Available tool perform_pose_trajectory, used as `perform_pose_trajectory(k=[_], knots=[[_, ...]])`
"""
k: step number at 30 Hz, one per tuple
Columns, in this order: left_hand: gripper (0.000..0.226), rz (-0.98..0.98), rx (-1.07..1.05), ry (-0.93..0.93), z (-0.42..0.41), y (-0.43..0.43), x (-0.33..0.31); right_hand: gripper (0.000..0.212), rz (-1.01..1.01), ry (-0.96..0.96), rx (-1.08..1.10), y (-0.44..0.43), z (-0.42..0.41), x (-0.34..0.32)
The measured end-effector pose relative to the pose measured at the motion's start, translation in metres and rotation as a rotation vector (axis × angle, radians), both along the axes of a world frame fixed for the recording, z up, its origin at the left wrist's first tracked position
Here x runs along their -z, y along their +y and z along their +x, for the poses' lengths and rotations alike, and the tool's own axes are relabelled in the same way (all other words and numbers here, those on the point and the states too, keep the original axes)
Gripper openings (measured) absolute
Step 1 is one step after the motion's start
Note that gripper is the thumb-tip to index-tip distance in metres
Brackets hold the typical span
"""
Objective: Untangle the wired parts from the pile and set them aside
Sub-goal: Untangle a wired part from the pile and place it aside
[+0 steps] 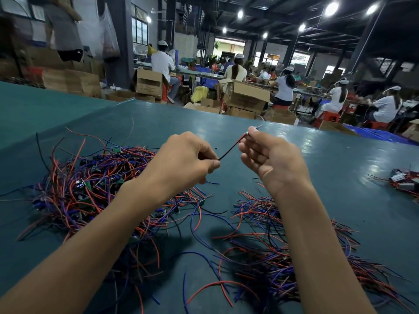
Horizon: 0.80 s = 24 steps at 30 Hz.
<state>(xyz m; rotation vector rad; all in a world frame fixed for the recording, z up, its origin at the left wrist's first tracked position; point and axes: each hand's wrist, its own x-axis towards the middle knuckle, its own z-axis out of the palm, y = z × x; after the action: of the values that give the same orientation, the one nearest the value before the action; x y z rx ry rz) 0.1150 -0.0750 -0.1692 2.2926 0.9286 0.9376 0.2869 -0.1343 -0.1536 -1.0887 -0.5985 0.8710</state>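
My left hand [181,159] and my right hand [272,162] are both raised above the teal-topped desk [328,159]. A thin red-and-black wire [232,148] runs between them, pulled straight. The fingers [212,166] of my left hand pinch its lower end, thumb against forefinger. My right hand's fingers are curled, and its thumb and forefinger tips pinch the upper end, where a small pale tip pokes out toward one o'clock. The wire slants from eight o'clock up to two o'clock and touches nothing on the desk.

At nine o'clock from my left hand a big tangled pile of red, blue and black wires with small green circuit boards [90,184] rests on the desk, loose strands straying out on every side. At six o'clock from my right hand, partly under that forearm, lies a second, flatter heap of red and blue wires [267,259]. A few strands cross between it and the big pile. Far out at three o'clock, at the edge of view, sits a small cluster of wired parts with pale blocks [405,180]. Beyond the desk's far edge, at twelve o'clock, are open brown cardboard boxes [244,96] and seated workers in white caps [285,85].
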Motion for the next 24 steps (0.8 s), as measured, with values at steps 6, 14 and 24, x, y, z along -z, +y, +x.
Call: perform_pose_trajectory(k=[6, 14, 24], knots=[[0.014, -0.192, 0.237, 0.373, -0.004, -0.013, -0.008, 0.015, -0.034, -0.054, -0.044, 0.003, 0.0, 0.006], [0.027, -0.33, 0.202, 0.822, -0.032, -0.004, -0.023, 0.017, -0.135, -0.335, -0.341, -0.005, 0.005, 0.003], [0.044, -0.538, 0.178, -0.276, -0.021, 0.014, -0.022, 0.026, -0.011, -0.371, -0.549, -0.008, -0.02, 0.001]])
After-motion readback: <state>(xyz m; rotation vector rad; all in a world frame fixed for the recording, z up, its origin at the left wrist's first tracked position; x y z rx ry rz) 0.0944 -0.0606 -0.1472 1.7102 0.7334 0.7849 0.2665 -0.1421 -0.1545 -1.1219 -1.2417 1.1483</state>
